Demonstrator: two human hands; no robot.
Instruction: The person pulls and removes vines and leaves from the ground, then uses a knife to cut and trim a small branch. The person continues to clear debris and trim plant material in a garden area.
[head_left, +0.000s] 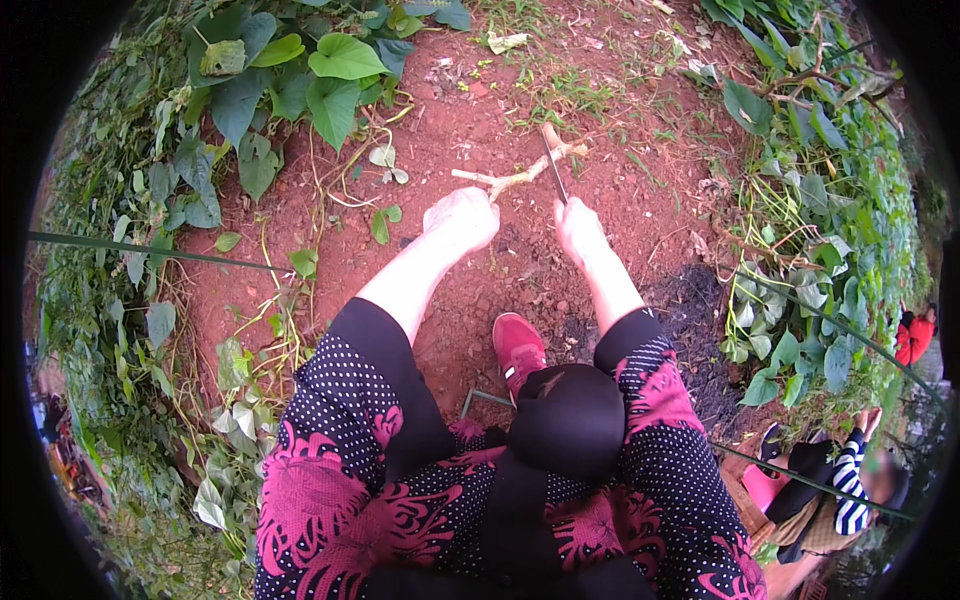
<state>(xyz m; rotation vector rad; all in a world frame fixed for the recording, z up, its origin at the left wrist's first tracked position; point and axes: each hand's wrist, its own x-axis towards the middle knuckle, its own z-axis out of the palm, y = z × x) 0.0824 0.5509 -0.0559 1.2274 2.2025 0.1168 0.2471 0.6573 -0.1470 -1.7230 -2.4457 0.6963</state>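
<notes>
A pale forked branch (525, 174) is held out over the reddish soil, its lower side stub meeting my left hand (463, 217), which is closed on it. My right hand (579, 229) grips a knife (555, 169) by its handle, mostly hidden in the fingers. The thin dark blade points away from me and crosses the branch near its thicker, forked far end; whether it touches or cuts the wood cannot be told. Both forearms reach forward from patterned sleeves with dark cuffs.
Leafy vines (285, 97) grow on the left and more vines (810, 195) on the right. Green cords (157, 255) run at both sides. My red shoe (517, 349) stands on the soil beside a dark, charred-looking patch (686, 330). A person (832, 480) sits at the lower right, another in red is farther off.
</notes>
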